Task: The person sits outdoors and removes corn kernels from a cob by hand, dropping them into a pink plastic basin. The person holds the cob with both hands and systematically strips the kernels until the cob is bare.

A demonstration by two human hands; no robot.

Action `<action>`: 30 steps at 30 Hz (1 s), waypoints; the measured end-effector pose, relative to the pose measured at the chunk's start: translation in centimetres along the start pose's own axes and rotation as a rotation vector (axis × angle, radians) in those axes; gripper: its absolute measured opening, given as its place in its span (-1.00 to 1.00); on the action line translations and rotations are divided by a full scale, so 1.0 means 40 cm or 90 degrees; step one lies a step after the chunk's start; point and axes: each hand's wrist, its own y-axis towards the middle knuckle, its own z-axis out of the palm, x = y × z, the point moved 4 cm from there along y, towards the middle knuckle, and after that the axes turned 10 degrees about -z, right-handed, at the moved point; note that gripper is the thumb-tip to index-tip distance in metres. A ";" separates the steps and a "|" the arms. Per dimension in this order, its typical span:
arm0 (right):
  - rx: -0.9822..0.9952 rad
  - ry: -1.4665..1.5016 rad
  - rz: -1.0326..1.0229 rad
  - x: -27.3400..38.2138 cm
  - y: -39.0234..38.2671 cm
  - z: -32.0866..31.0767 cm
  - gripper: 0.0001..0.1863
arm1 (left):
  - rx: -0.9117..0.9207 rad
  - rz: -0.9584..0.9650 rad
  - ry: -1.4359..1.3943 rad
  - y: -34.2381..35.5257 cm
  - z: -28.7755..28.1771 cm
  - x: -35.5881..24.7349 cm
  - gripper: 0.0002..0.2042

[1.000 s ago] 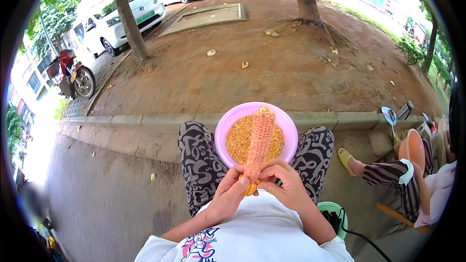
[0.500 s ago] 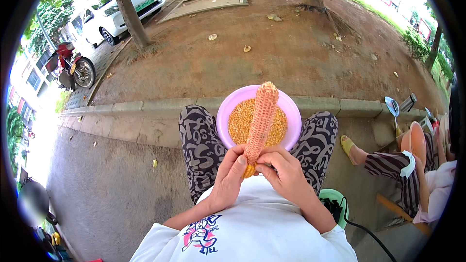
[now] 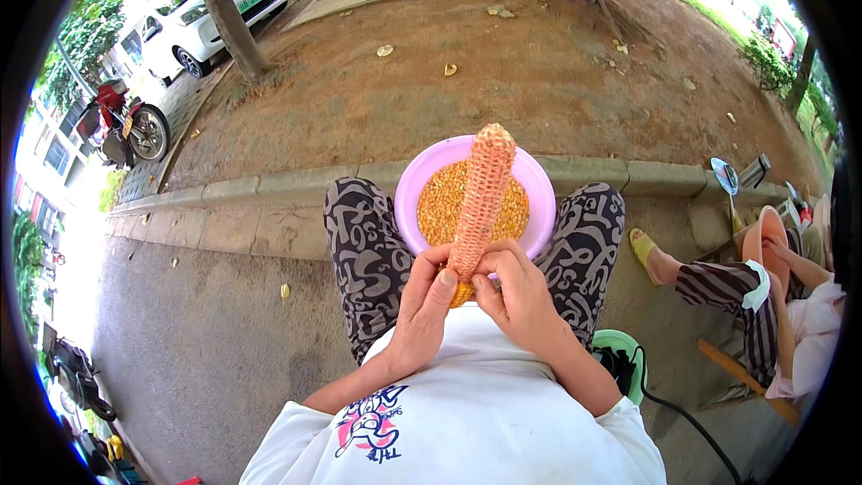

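Note:
A corn cob (image 3: 486,189) points up and away from me over the pink basin, mostly stripped to its reddish core. Yellow kernels remain at its near end, between my hands. My left hand (image 3: 425,304) is closed round the lower left side, with the thumb along the cob. My right hand (image 3: 515,295) is closed on the right side, its thumb and fingers pressed at the kernels near the base. The pink basin (image 3: 409,197) sits between my knees with many loose corn kernels (image 3: 440,207) in it; the cob hides part of them.
At the right sits another person (image 3: 808,341) in striped trousers, holding an orange basin (image 3: 763,233). A green basin (image 3: 633,350) with black things and a cord stands by my right hip. Beyond my knees runs a kerb (image 3: 296,181), then bare earth with trees.
The view has shifted slightly, so the cob, basin and my hands appear a little higher. My grip looks much the same. The other person's arm has moved to the orange basin.

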 end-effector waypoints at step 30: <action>0.050 0.066 0.012 -0.019 0.023 -0.012 -0.85 | 0.064 -0.037 -0.182 0.008 -0.011 -0.001 -0.60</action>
